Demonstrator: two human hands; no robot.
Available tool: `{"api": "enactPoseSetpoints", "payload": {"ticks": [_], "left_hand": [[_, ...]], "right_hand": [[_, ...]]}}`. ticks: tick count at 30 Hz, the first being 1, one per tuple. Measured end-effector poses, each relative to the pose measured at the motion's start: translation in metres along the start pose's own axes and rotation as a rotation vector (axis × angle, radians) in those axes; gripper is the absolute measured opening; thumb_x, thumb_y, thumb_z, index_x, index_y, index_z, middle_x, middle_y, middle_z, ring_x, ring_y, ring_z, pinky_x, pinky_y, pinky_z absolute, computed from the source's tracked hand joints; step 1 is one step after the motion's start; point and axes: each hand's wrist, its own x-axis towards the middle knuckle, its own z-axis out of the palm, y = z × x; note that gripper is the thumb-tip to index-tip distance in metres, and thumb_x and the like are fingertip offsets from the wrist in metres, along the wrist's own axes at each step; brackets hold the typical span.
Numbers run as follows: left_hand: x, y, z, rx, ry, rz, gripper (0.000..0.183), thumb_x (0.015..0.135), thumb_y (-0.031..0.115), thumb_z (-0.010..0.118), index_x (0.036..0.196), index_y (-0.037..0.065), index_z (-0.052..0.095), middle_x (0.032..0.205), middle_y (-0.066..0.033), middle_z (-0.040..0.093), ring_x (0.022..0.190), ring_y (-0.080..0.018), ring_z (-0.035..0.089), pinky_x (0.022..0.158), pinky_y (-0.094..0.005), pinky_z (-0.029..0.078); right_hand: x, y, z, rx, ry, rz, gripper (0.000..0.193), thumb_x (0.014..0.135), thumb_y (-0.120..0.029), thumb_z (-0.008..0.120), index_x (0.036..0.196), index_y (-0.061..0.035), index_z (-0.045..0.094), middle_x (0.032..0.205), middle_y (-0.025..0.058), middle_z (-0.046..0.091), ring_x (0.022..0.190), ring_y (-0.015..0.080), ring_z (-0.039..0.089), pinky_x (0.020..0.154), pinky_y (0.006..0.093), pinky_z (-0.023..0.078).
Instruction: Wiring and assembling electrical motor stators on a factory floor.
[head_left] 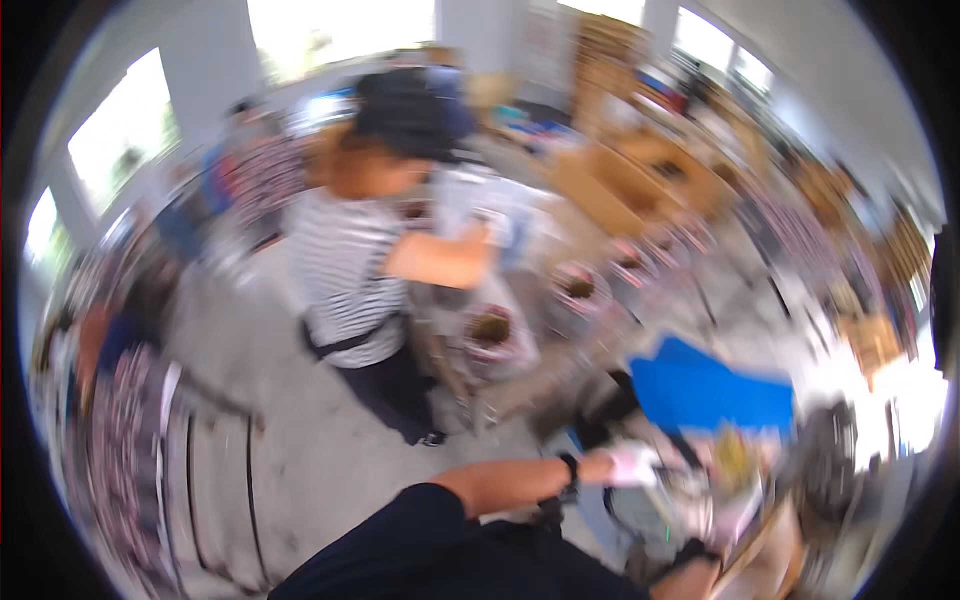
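Motion smears most of the view. My left arm, with a black band at the wrist, stretches to the right; my left hand (pixel 632 467), in a whitish covering, is beside a blurred cluster of dark and pale items. Its fingers are smeared. My right forearm (pixel 690 578) comes in at the lower right, with a dark band at its wrist. Around the right hand everything blurs together, and its fingers cannot be made out. Just beyond both hands is a yellowish bundle (pixel 737 458), its kind unclear. A bright blue sheet or panel (pixel 705 388) lies behind it.
Ahead on the left, a person (pixel 355 250) in a striped top and dark cap works at a table. Clear bags with dark contents (pixel 490 330) line that table. An open cardboard box (pixel 615 190) sits farther back. Metal racks (pixel 205 480) stand on the left; brown cardboard (pixel 775 560) is at lower right.
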Motion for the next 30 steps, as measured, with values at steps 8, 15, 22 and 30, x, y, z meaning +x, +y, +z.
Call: {"api": "enactPoseSetpoints", "payload": {"ticks": [8,15,22,30], "left_hand": [[0.057,-0.048,0.029,0.015,-0.123,-0.087,0.046,0.088,0.025,0.069,0.125,-0.002,0.062,0.111,-0.0185,0.069,0.101,-0.0284,0.067,0.089,-0.0381,0.052],[0.174,-0.017,0.031,-0.033,-0.113,-0.149,0.033,0.094,0.020,0.059,0.120,0.001,0.064,0.114,-0.0162,0.069,0.096,-0.0268,0.068,0.086,-0.0387,0.053],[0.309,0.026,0.132,0.354,-0.547,-0.012,0.048,0.091,0.048,0.061,0.106,0.004,0.071,0.111,-0.0213,0.069,0.103,-0.0356,0.066,0.090,-0.0428,0.051],[0.317,0.038,0.122,0.060,-0.427,-0.138,0.047,0.088,0.039,0.066,0.105,-0.004,0.068,0.096,-0.0182,0.070,0.088,-0.0300,0.068,0.078,-0.0416,0.053]], "right_hand": [[-0.070,0.052,-0.271,0.172,0.430,-0.233,0.035,0.093,-0.018,0.060,0.126,-0.0059,0.061,0.107,0.0064,0.070,0.088,0.0200,0.068,0.080,0.0327,0.056],[-0.088,0.068,-0.282,0.536,0.289,-0.174,0.047,0.098,-0.023,0.055,0.142,-0.0054,0.050,0.137,0.0110,0.060,0.122,0.0252,0.060,0.106,0.0408,0.048],[-0.098,0.040,-0.260,0.635,0.195,-0.182,0.065,0.092,-0.031,0.053,0.152,-0.0089,0.039,0.152,0.0126,0.046,0.139,0.0327,0.046,0.116,0.0487,0.036],[-0.068,0.023,-0.298,0.520,0.339,-0.308,0.062,0.090,-0.044,0.060,0.139,-0.0067,0.055,0.136,0.0091,0.062,0.119,0.0281,0.061,0.105,0.0456,0.046]]}}
